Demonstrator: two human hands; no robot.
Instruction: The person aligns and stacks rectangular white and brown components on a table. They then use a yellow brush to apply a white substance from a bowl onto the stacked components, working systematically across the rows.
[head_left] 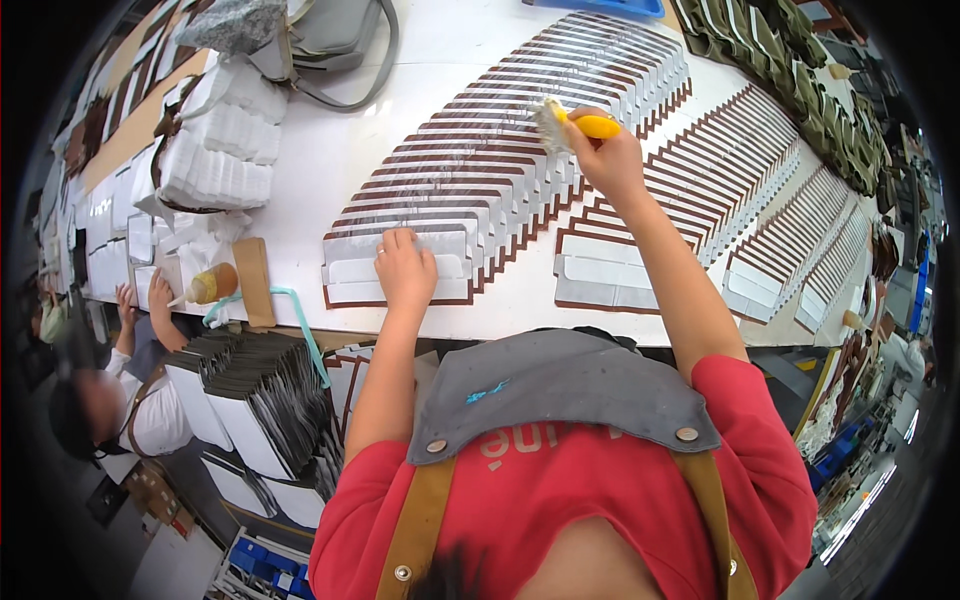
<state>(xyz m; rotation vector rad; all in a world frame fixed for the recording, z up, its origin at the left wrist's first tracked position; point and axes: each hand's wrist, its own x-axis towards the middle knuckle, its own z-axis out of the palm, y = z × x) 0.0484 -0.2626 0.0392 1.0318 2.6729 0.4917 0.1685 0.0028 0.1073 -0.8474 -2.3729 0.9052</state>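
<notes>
A long row of overlapping flat pieces [400, 293], pale grey with brown edges, fans across the white table from near my body toward the far side. On the nearest piece lies my left hand [406, 268], fingers stretched over its upper part and holding nothing. My right hand [608, 158] grips a brush [597, 125] by its yellow handle. The brush's pale bristles [550, 128] are over the middle of the row; whether they touch it I cannot tell.
More fanned rows [610, 270] lie to the right, with olive-green pieces [780, 60] beyond. At left are a yellowish bottle [212, 284], a white bundled stack [222, 140] and a grey bag [335, 40]. Another person [155, 410] works at far left, beside stacked dark-and-white panels [265, 400].
</notes>
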